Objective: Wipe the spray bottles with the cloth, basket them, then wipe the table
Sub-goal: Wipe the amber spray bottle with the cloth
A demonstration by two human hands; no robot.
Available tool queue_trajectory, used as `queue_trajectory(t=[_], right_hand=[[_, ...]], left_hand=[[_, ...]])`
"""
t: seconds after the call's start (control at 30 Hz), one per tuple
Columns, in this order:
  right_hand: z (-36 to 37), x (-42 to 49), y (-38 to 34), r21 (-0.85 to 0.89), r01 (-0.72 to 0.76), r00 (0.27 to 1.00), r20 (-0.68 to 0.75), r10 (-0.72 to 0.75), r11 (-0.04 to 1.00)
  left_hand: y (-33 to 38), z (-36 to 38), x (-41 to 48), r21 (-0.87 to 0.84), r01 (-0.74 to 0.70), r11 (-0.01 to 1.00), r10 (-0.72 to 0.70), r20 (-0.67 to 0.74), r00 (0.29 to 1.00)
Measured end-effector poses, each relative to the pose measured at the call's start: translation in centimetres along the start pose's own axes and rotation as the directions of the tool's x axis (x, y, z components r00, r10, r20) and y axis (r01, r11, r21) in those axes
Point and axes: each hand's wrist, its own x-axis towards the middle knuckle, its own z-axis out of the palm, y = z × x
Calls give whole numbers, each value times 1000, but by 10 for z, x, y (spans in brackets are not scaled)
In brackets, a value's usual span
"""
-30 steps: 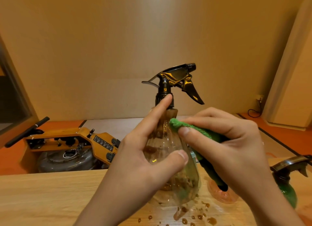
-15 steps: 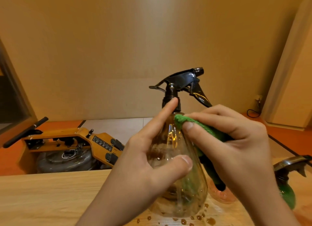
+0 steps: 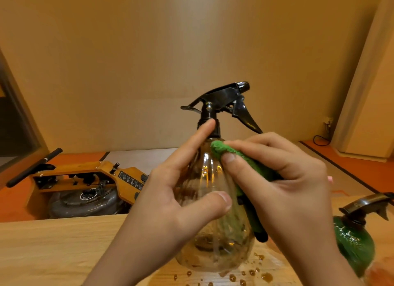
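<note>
Bottle [image 3: 213,232] upright and low over the table [image 3: 53,243], between both hands. Gripped by the left hand [image 3: 170,211]: thumb curled across the front of the belly, index finger straight up to the black collar. Cloth [image 3: 245,162] pinched between thumb and fingers of the right hand [image 3: 287,189], pressed on the bottle's shoulder just under the neck, tail hanging down the far side. Green bottle [image 3: 354,245] beside the right wrist. Drops [image 3: 266,276] on the wood by the base. Compared with a second ago: lower and straighter, no longer tilted; same grips.

pale wooden table [image 3: 53,249], scattered amber droplets [image 3: 266,276], green spray bottle [image 3: 355,249] standing at right, clear spray bottle [image 3: 223,256] perhaps touching it
</note>
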Motion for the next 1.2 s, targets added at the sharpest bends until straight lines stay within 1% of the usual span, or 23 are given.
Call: queue_trajectory(t=[0.07, 0.13, 0.17, 0.2, 0.23, 0.3, 0.37, 0.5, 0.6, 0.77, 0.97, 1.03, 1.07, 1.2], right_hand=[[-4, 3, -1, 28, -32, 994, 102, 29, 999], [-12, 7, -4, 105, -90, 968, 242, 63, 990], [-15, 8, -5, 122, -105, 955, 289, 66, 987], [-17, 9, -5, 118, -103, 951, 304, 63, 988], [-17, 8, -4, 107, -94, 956, 288, 60, 990], [-13, 7, -2, 99, -86, 975, 213, 63, 991], [-9, 5, 2, 127, -111, 984, 150, 91, 986], [-11, 8, 4, 170, -164, 982, 121, 144, 972], [-13, 10, 1, 183, -157, 984, 108, 139, 970], [-13, 10, 0, 202, -111, 993, 54, 102, 973], [-14, 8, -1, 159, -43, 999, -25, 48, 986], [-14, 8, -1, 143, -33, 999, -11, 35, 989], [-15, 8, 0, 124, -27, 999, 26, 24, 992], [-27, 12, 0, 61, -15, 962, 272, -3, 998]], left_hand=[[2, -6, 0, -18, -3, 1000, 3, -32, 999], [3, -10, -1, -30, 1, 1000, -3, -72, 997], [4, -11, -1, -31, 3, 1000, -5, -83, 997], [4, -10, -1, -28, 1, 1000, -3, -89, 996], [4, -9, -1, -24, -4, 1000, 2, -89, 996], [4, -5, -1, -28, -15, 999, 13, -68, 998], [4, -1, -1, -65, -7, 998, 5, -29, 1000], [2, -1, -2, -130, 43, 991, -36, 50, 998], [4, -3, -2, -143, 60, 988, -44, 108, 993], [4, -3, -2, -144, 51, 988, -39, 87, 995], [8, 4, -2, -117, 43, 992, -33, 88, 996], [9, 5, -2, -109, 39, 993, -30, 84, 996], [9, 4, -1, -107, 41, 993, -34, 70, 997], [8, -2, -1, -62, 30, 998, -30, 4, 1000]])
